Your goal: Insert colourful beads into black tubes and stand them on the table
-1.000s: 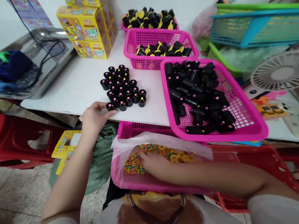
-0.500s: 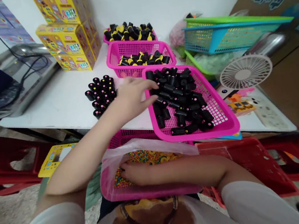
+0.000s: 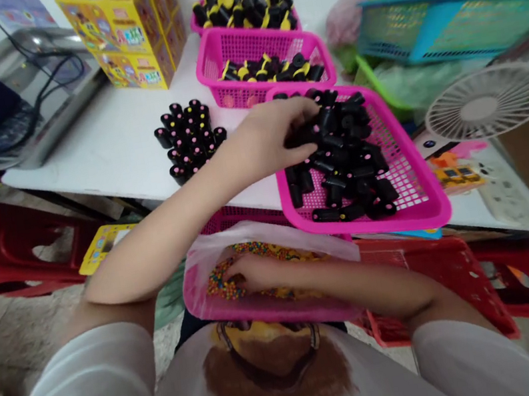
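Note:
My left hand (image 3: 270,135) reaches across into the near pink basket (image 3: 419,212), its fingers curled over the loose black tubes (image 3: 349,157) at the basket's left side; whether one is gripped is hidden. My right hand (image 3: 251,274) rests low in a pink basket on my lap (image 3: 263,310), lined with a clear plastic bag, fingers bent down into the small coloured beads (image 3: 222,283). A cluster of upright black tubes (image 3: 190,139) stands on the white table (image 3: 114,149) left of my left hand.
Two more pink baskets (image 3: 240,50) of black-and-yellow tubes sit behind. Yellow boxes (image 3: 129,24) are stacked at the back left, beside a metal tray (image 3: 53,118) with cables. Blue and green baskets (image 3: 447,18) and a white fan (image 3: 487,103) lie right. Red stools (image 3: 9,247) flank the table.
My left hand left the upright tube cluster and moved right into the near pink basket. My right hand stayed in the beads.

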Motion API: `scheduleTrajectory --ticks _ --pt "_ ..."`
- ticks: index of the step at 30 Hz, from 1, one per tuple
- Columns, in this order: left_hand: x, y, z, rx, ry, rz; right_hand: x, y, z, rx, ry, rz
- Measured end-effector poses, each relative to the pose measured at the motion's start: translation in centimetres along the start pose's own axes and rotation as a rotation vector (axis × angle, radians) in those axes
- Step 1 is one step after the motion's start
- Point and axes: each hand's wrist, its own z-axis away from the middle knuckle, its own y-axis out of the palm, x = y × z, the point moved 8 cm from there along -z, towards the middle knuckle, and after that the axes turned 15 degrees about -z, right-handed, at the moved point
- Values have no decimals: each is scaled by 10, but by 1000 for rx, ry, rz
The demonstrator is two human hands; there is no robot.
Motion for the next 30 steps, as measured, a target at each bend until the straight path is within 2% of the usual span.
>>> scheduleTrajectory --ticks 2,3,5,8,11,14,16,19,24,27,30 --pt "0 -23 49 -26 -36 127 1 -8 10 12 5 -82" --pt "0 -28 75 0 -45 161 2 -14 15 -11 5 -132" --pt "3 -26 127 80 -97 192 5 -27 29 -87 -6 -205" --pt "19 0 196 188 -257 213 18 -46 50 -227 -74 -217" --pt "30 39 241 228 -364 274 39 -58 68 -356 -166 -124" --pt "30 68 256 193 -394 331 60 -59 75 -390 -239 30" --pt "27 75 255 145 -375 334 71 -57 75 -373 -266 162" --pt "25 72 250 70 -356 319 87 -54 74 -321 -300 387" --pt "27 65 246 25 -346 277 108 -54 77 -252 -369 632" --pt "27 66 245 23 -332 275 109 -55 79 -253 -346 641" --pt "26 65 243 17 -318 300 99 -55 80 -228 -295 486"
